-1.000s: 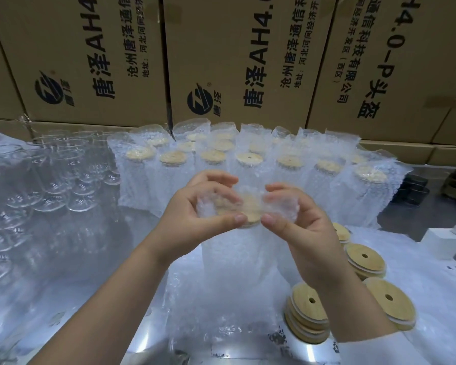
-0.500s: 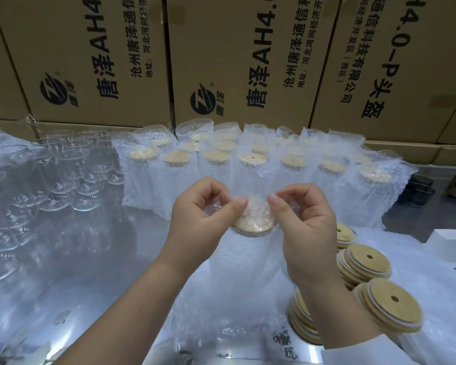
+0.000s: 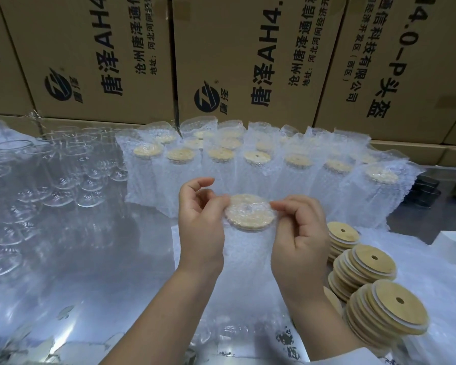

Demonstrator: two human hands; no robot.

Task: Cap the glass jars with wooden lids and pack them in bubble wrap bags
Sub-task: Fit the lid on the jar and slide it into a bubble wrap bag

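Head view looks down at my two hands. Far on the left stand bare glass jars [image 3: 63, 175]. My left hand [image 3: 200, 222] pinches the left side of the bubble wrap bag [image 3: 248, 283] with thumb and fingers. The capped jar [image 3: 248, 248] sits inside that bag, right between my hands. Its wooden lid [image 3: 249, 212] shows through the wrap by my fingertips. My right hand [image 3: 300, 233] pinches the bag on the other side, just beside the lid's edge. Behind my hands stands a row of packed jars [image 3: 221, 159]. Near my right wrist lie stacks of wooden lids [image 3: 363, 262].
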